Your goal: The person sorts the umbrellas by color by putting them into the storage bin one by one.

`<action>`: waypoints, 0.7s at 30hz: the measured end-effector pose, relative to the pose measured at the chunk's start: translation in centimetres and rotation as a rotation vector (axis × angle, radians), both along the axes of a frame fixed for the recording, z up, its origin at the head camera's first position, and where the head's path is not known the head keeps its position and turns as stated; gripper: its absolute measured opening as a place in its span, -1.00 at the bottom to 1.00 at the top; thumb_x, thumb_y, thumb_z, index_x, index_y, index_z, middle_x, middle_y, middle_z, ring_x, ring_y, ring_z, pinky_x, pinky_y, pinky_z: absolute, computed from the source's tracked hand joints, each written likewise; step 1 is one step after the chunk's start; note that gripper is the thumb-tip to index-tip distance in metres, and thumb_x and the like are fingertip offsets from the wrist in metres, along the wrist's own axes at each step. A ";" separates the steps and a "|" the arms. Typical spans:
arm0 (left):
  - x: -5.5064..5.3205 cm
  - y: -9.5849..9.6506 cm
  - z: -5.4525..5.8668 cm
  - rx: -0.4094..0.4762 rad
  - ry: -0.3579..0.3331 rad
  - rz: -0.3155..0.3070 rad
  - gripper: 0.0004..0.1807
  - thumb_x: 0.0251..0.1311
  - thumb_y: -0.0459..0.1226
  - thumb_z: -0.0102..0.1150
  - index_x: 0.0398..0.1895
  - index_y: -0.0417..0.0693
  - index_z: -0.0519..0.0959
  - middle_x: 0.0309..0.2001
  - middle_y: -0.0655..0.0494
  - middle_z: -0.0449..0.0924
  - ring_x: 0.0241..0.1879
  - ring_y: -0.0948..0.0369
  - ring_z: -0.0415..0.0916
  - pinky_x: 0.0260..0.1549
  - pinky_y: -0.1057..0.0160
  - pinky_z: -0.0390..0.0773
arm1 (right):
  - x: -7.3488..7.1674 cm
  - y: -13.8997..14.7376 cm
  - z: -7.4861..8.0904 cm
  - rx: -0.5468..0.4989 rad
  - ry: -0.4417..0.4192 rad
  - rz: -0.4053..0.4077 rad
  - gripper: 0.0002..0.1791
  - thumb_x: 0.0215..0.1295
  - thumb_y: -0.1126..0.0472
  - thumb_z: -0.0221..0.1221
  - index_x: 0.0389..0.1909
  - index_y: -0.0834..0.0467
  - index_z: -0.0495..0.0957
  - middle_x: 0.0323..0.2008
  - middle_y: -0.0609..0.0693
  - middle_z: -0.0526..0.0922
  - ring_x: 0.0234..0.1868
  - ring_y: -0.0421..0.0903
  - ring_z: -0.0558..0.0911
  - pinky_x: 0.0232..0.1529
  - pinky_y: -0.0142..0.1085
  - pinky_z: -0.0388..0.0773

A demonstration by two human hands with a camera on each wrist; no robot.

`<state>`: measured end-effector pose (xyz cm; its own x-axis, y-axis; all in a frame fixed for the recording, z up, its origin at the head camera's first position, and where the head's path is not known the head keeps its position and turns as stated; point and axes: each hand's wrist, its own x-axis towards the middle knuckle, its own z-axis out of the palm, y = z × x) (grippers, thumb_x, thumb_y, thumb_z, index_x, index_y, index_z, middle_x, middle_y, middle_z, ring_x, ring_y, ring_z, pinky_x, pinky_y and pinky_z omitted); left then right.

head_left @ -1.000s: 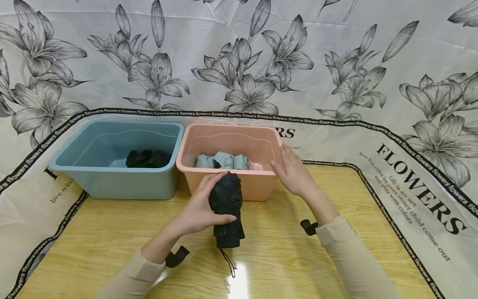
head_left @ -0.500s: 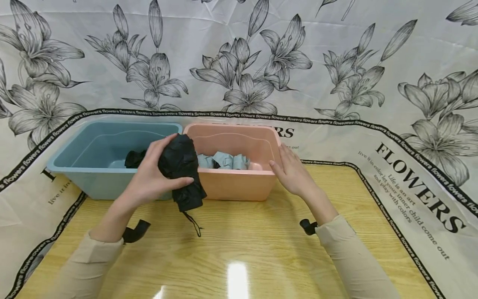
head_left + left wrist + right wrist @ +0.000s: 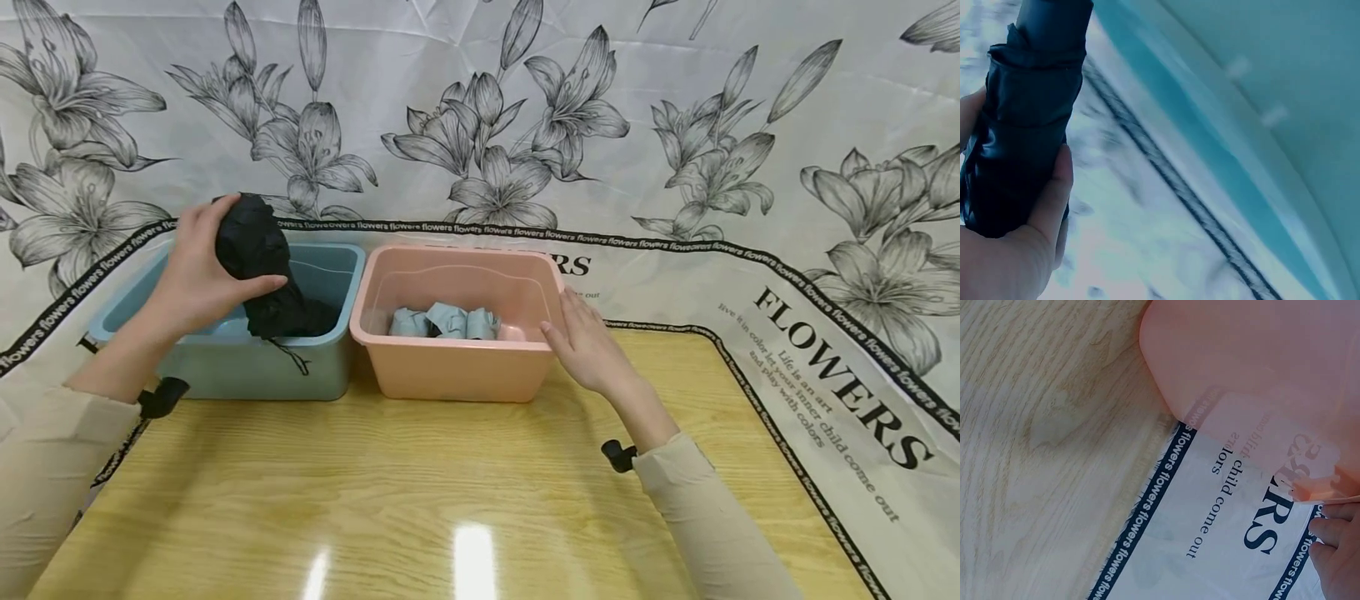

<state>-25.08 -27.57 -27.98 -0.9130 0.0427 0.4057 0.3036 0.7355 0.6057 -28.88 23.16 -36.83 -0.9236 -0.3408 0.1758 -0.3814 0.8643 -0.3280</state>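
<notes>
My left hand (image 3: 197, 271) grips a folded black umbrella (image 3: 253, 237) around its middle, thumb on the near side. It tilts over the blue bin (image 3: 258, 371), its lower end overlapping the front rim in the head view and its thin cord loop hanging down in front. Another black bundle (image 3: 322, 317) lies inside the bin, partly hidden. In the left wrist view the umbrella's wrinkled fabric (image 3: 1029, 106) fills the left side. My right hand (image 3: 588, 337) rests at the right rim of the pink bin (image 3: 461, 375), fingers extended along the outside, thumb by the front corner.
Several pale blue fabric bundles (image 3: 447, 321) lie in the pink bin, which stands right beside the blue one. Both sit at the back of the wooden table (image 3: 420, 483). A flower-printed cloth (image 3: 480, 125) rises behind them and runs along the right side.
My left hand has carried the black umbrella from in front of the pink bin leftward and up to the blue bin. My right hand has stayed at the pink bin's rim.
</notes>
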 end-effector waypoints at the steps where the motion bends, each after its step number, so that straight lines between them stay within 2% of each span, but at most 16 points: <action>1: -0.4 -0.6 -0.1 -0.011 -0.005 0.007 0.25 0.12 -0.22 0.58 0.72 0.01 -0.12 0.55 -0.38 -0.16 0.47 -0.45 -0.04 0.32 -0.55 0.06 | 0.0 0.1 0.0 0.001 0.000 -0.002 -0.09 0.67 -0.26 -0.32 0.65 0.36 -0.23 0.67 0.23 -0.27 0.67 0.21 -0.22 0.62 0.07 -0.28; 5: -2.1 -2.9 -0.9 -0.051 -0.028 0.008 0.21 0.17 -0.32 0.53 0.71 -0.09 -0.14 0.54 -0.43 -0.23 0.48 -0.47 -0.12 0.33 -0.55 0.03 | 0.1 0.2 0.1 0.000 0.004 -0.003 -0.09 0.67 -0.26 -0.32 0.65 0.36 -0.23 0.67 0.23 -0.26 0.67 0.22 -0.21 0.62 0.08 -0.27; 12: -4.3 -6.4 -3.3 -0.133 -0.108 -0.009 0.17 0.20 -0.40 0.47 0.68 -0.24 -0.17 0.54 -0.54 -0.31 0.46 -0.56 -0.18 0.30 -0.58 0.01 | 0.2 0.2 0.2 0.000 0.002 -0.003 -0.08 0.66 -0.27 -0.33 0.65 0.36 -0.23 0.67 0.22 -0.26 0.67 0.19 -0.21 0.62 0.06 -0.28; 17: -5.4 -8.1 -4.6 -0.208 -0.156 -0.050 0.15 0.15 -0.45 0.48 0.66 -0.29 -0.12 0.50 -0.61 -0.24 0.40 -0.60 -0.12 0.25 -0.60 0.04 | 0.2 0.2 0.3 -0.003 0.008 -0.001 -0.08 0.66 -0.28 -0.33 0.65 0.36 -0.23 0.67 0.23 -0.26 0.67 0.19 -0.20 0.62 0.06 -0.29; 21: -6.5 -9.3 -5.4 -0.274 -0.236 -0.093 0.12 0.13 -0.45 0.49 0.63 -0.36 -0.07 0.46 -0.67 -0.18 0.35 -0.61 -0.07 0.21 -0.59 0.08 | 0.3 0.2 0.5 -0.004 0.008 -0.005 -0.07 0.66 -0.29 -0.35 0.65 0.37 -0.23 0.66 0.23 -0.26 0.67 0.20 -0.20 0.62 0.07 -0.29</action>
<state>-31.57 -36.85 -33.36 -0.9672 0.2075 0.1465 0.2520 0.8559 0.4515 -28.57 23.40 -36.37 -0.9238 -0.3354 0.1847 -0.3797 0.8647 -0.3287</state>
